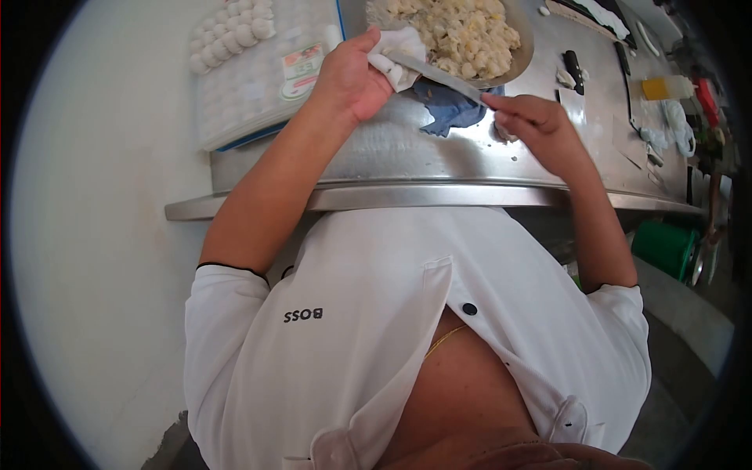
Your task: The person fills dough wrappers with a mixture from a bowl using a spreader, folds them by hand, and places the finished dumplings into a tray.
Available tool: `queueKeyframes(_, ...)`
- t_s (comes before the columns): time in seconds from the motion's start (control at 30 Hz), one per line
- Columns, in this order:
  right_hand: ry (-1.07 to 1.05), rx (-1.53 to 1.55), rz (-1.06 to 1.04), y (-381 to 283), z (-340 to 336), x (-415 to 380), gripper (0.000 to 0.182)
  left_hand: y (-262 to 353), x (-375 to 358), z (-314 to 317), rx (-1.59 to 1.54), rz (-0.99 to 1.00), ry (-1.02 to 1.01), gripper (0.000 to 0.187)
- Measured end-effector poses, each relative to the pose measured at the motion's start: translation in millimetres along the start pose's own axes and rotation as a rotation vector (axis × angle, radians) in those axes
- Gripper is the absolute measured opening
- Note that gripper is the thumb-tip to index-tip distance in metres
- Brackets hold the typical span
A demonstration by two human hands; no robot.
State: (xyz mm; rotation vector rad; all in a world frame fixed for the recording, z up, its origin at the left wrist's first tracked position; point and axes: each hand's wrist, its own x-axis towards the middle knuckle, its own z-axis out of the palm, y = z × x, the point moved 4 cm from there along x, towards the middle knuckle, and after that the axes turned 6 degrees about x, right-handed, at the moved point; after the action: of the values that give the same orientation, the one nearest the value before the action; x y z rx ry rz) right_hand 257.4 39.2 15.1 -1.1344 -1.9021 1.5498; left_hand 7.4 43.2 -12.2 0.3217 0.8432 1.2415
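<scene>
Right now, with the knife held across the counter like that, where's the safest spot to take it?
Take the knife by its handle end, wrapped in white cloth under the left hand, coming from the tray side. The bare blade slants toward the right hand, whose fingers pinch near its tip.

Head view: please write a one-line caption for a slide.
Left hand wipes a knife with a white cloth; right hand pinches the tip, beside a bowl.

"BOSS" on white shirt (376, 313), upside down; tray label (301, 66) unreadable
</scene>
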Motion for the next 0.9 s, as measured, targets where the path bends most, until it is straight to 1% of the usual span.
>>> queueKeyframes(0.03, -0.005, -0.002, -0.006, -4, -5, 4, 0.027, 3, 0, 0, 0.005, 0.037, -0.021, 0.047)
queueKeyframes(0.07, 0.031, -0.07, 0.014, -10, -13, 8, 0.028, 6, 0, 1, 0.011, 0.071, -0.044, 0.047)
queueKeyframes(0.1, 0.071, -0.138, 0.035, -14, -20, 12, 0.03, 7, 1, 0, 0.013, 0.074, -0.045, 0.047)
queueKeyframes(0.13, 0.081, -0.237, 0.009, -12, -24, 19, 0.031, 9, 2, -1, -0.007, 0.069, -0.028, 0.048)
queueKeyframes(0.17, 0.087, -0.239, 0.005, -8, -25, 26, 0.031, 8, 3, -2, -0.026, 0.065, -0.014, 0.049)
queueKeyframes(0.23, -0.018, -0.614, 0.119, 10, -20, 42, 0.028, 8, 5, -1, -0.026, 0.085, -0.035, 0.05)
queueKeyframes(0.27, -0.011, -0.683, 0.042, 17, -13, 47, 0.023, 8, 5, -1, -0.029, 0.103, -0.048, 0.051)
queueKeyframes(0.3, -0.009, -0.684, 0.041, 22, -4, 51, 0.023, 8, 4, 1, -0.028, 0.104, -0.051, 0.051)
queueKeyframes(0.37, 0.047, -1.023, -0.066, 17, 15, 61, 0.019, 7, 1, 5, -0.052, 0.046, -0.12, 0.053)
queueKeyframes(0.4, 0.061, -0.958, -0.213, 4, 25, 62, 0.023, 7, 0, 5, -0.052, 0.048, -0.119, 0.053)
queueKeyframes(0.43, 0.061, -0.958, -0.214, -4, 37, 63, 0.023, 6, 0, 6, -0.067, 0.038, -0.149, 0.053)
queueKeyframes(0.5, 0.118, -0.684, -0.32, -24, 55, 63, 0.025, 5, -2, 10, -0.079, 0.025, -0.181, 0.053)
queueKeyframes(0.57, 0.16, -0.65, -0.355, -31, 63, 66, 0.027, 6, -6, 12, -0.058, 0.07, -0.108, 0.052)
queueKeyframes(0.6, 0.202, -0.616, -0.39, -33, 64, 67, 0.029, 7, -7, 12, -0.057, 0.075, -0.109, 0.052)
queueKeyframes(0.63, 0.201, -0.616, -0.393, -35, 65, 67, 0.029, 8, -7, 12, -0.07, 0.078, -0.093, 0.051)
queueKeyframes(0.73, 0.235, -0.55, -0.395, -35, 64, 68, 0.026, 5, -5, 9, -0.077, 0.084, -0.068, 0.048)
queueKeyframes(0.8, 0.235, -0.477, -0.521, -36, 64, 67, 0.022, 2, -2, 8, -0.063, 0.082, -0.068, 0.047)
queueKeyframes(0.83, 0.237, -0.476, -0.517, -34, 63, 68, 0.022, 1, -2, 9, -0.077, 0.081, -0.067, 0.047)
queueKeyframes(0.9, 0.228, -0.443, -0.601, -34, 63, 67, 0.016, -1, -3, 10, -0.089, 0.075, -0.065, 0.046)
